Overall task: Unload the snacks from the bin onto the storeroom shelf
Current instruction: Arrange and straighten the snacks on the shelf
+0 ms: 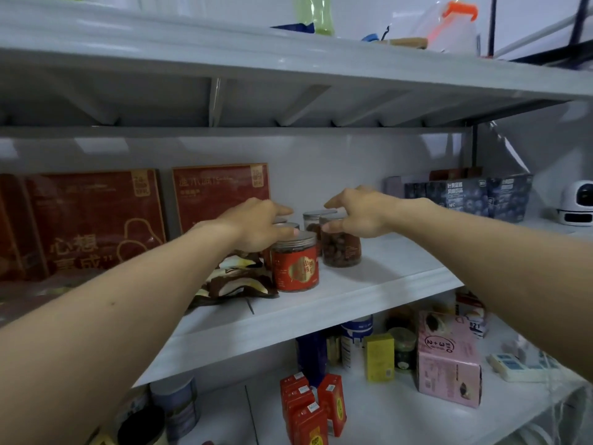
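Note:
Several silver-lidded snack jars stand together on the middle white shelf (353, 290). In front is a red-labelled jar (295, 268). My left hand (256, 226) reaches over it and holds the lid of a jar (287, 224) just behind, index finger and thumb on either side. My right hand (362, 213) grips the lid of a clear jar of brown snacks (341, 250) from above. Another clear jar (312, 220) stands behind. A brown and white snack bag (237, 277) lies under my left wrist. The bin is out of view.
Two red gift boxes (221, 194) lean against the shelf's back wall on the left. Dark blue drink cartons (465, 194) and a small white camera (577, 203) sit on the right. The shelf below holds tins, red cartons (311, 409) and a pink box (449, 358). Another shelf hangs close overhead.

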A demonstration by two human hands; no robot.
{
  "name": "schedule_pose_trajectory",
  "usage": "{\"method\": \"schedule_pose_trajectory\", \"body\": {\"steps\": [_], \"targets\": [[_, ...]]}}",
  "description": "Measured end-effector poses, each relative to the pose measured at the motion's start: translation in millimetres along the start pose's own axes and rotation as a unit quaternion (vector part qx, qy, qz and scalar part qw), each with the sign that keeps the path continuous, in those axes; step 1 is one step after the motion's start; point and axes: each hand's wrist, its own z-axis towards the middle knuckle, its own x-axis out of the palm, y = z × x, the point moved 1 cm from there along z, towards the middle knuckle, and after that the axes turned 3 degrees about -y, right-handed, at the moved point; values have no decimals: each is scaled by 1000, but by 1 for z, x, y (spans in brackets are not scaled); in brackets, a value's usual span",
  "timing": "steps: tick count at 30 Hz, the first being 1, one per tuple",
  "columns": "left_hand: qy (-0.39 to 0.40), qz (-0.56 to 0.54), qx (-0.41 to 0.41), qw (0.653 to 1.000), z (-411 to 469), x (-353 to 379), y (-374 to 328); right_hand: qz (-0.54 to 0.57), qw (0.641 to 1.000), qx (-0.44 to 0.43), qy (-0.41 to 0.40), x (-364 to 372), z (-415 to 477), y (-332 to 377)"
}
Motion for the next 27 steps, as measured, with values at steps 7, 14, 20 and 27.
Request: {"method": "schedule_pose_trajectory", "body": {"steps": [7, 14, 20, 27], "targets": [[0, -8, -17, 1000, 28, 0, -8, 0, 1000, 6, -9, -2, 12, -13], [-42, -28, 10, 999, 66, 4, -4, 37, 998, 26, -34, 8, 44, -16], [-15, -24, 45, 999, 107, 20, 22, 102, 988, 92, -66, 21, 84, -23], [33, -34, 87, 995, 151, 50, 45, 160, 970, 183, -17, 49, 134, -37]]}}
